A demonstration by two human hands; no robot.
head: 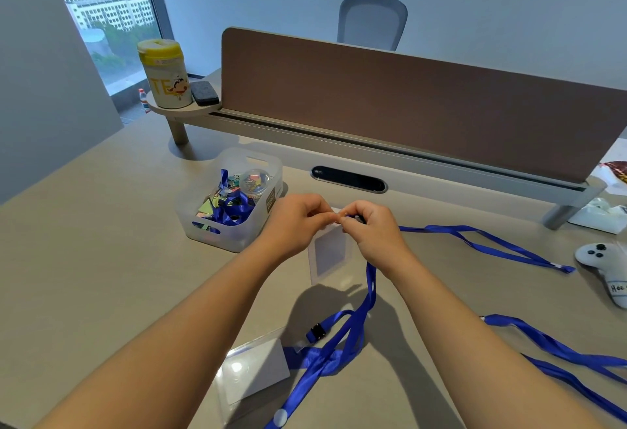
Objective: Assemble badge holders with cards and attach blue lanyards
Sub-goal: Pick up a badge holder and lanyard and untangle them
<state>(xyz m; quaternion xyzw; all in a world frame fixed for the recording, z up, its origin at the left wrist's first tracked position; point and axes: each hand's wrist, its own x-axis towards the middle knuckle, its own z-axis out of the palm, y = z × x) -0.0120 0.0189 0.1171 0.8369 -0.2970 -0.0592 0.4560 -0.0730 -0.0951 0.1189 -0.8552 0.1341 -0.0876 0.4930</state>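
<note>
In the middle of the frame a clear badge holder (329, 260) with a white card inside hangs from both hands, above the bench (101, 259). The left hand (298, 221) has its fingers (322, 217) pressed together, pinching the top edge of the holder. The right hand (369, 228) pinches the dark clip of a blue lanyard (371, 289) at the same top edge – the clip itself is almost fully hidden by the fingers, so I cannot tell if it is hooked in. The strap falls from the right hand down to the lower middle of the frame, where it lies in a heap together with a black buckle (317, 331); its lower end is cut off by the frame edge.

At the lower centre a second holder with a card (254, 372) lies flat on the bench, partly under the strap. Two more blue lanyards lie on the right: one (492, 242) at middle right, one (559, 357) at lower right, cut off by the edge. Left of the hands stands a translucent bin (237, 238) with blue straps and small colourful pieces – these are hard to make out. At the far right a white toy game controller (602, 259) is partly cut off.
</note>
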